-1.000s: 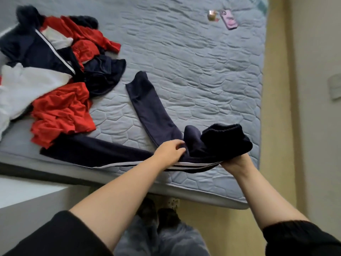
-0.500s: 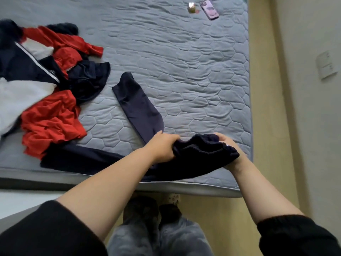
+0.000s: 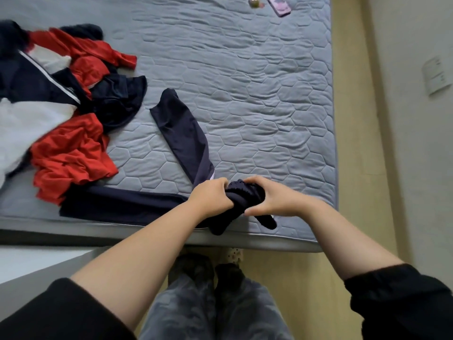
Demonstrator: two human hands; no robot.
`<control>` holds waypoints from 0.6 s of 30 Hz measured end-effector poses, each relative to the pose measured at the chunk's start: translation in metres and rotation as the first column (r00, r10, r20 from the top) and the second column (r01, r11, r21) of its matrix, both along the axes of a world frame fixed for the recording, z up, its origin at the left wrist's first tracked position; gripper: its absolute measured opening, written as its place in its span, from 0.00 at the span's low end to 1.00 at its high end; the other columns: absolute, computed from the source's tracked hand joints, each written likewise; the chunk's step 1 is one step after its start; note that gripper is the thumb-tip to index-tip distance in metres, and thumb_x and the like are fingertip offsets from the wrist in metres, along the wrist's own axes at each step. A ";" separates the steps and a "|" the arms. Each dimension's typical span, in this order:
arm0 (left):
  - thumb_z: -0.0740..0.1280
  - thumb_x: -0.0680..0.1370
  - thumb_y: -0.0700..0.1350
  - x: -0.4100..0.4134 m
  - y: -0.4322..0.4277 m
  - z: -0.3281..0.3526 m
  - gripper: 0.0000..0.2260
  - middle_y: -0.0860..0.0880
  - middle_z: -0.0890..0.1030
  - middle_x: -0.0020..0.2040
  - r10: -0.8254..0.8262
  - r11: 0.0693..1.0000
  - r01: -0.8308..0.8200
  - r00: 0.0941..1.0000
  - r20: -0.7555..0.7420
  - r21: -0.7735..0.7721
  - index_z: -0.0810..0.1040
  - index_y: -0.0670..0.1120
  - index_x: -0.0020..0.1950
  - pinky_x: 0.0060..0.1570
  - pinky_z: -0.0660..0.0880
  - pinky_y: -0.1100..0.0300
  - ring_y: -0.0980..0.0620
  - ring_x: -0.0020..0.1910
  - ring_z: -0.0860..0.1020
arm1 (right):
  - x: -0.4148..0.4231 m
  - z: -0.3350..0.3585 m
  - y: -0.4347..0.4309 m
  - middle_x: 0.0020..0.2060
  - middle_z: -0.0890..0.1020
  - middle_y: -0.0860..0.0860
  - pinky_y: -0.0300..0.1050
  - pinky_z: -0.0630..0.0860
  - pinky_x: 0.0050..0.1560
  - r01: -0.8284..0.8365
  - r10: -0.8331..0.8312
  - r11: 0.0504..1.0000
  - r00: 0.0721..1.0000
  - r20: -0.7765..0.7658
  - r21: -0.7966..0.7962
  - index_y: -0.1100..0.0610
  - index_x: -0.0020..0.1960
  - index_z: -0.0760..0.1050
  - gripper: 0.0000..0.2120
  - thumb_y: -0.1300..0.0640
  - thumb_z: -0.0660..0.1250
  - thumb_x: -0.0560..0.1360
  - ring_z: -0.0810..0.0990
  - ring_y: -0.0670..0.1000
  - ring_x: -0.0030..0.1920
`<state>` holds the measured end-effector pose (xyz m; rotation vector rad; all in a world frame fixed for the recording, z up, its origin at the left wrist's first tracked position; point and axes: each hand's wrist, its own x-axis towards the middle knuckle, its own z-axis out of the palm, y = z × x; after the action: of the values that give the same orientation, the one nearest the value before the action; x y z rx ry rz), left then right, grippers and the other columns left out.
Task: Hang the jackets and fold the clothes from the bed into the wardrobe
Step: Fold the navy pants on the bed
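Dark navy track trousers point(image 3: 181, 133) with a white side stripe lie near the front edge of the grey quilted mattress point(image 3: 257, 94). One leg points away from me, the other runs left along the edge. My left hand point(image 3: 210, 196) and my right hand point(image 3: 269, 200) both grip the bunched waist end, close together, just above the mattress edge. To the left is a heap of clothes: a navy, white and red jacket point(image 3: 34, 94) and a red garment point(image 3: 71, 155).
A pink phone point(image 3: 279, 4) and a small shiny object point(image 3: 255, 1) lie at the mattress's far side. Yellowish floor runs along the right of the bed, with a wall and a white switch plate point(image 3: 436, 74) beyond. My legs and slippers stand at the bed's front edge.
My hands have drawn closer together, bunching the trousers' waist end into a tighter wad. The right hand moved from under the cloth to on top of it.
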<state>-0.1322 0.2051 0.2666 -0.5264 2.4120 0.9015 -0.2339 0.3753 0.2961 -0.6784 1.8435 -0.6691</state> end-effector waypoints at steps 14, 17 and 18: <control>0.74 0.69 0.58 0.006 -0.018 0.020 0.13 0.57 0.78 0.41 0.018 0.953 -0.038 0.997 0.069 0.299 0.78 0.50 0.44 0.41 0.70 0.70 0.57 0.44 0.75 | 0.024 -0.015 0.007 0.53 0.80 0.58 0.46 0.67 0.47 0.268 -0.180 0.960 0.817 -0.547 0.085 0.57 0.56 0.75 0.17 0.67 0.59 0.69 0.76 0.60 0.54; 0.73 0.69 0.59 -0.009 0.002 0.046 0.25 0.52 0.79 0.56 -0.256 0.946 0.229 0.962 0.095 0.230 0.78 0.47 0.61 0.52 0.69 0.64 0.52 0.56 0.76 | 0.017 0.008 0.015 0.53 0.81 0.58 0.43 0.69 0.48 0.272 -0.192 0.951 0.893 -0.407 0.150 0.59 0.55 0.77 0.17 0.68 0.57 0.69 0.77 0.58 0.55; 0.72 0.69 0.56 -0.013 0.011 0.052 0.24 0.50 0.79 0.58 -0.341 0.930 0.320 0.935 0.099 0.178 0.77 0.47 0.61 0.51 0.68 0.63 0.50 0.57 0.76 | 0.015 0.015 0.020 0.51 0.82 0.59 0.44 0.71 0.47 0.258 -0.183 0.948 0.922 -0.341 0.187 0.61 0.53 0.78 0.16 0.68 0.57 0.69 0.78 0.58 0.53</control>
<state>-0.1456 0.2160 0.3182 -0.1056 2.1993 0.8721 -0.2185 0.3955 0.3116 -0.4460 2.2836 -0.4984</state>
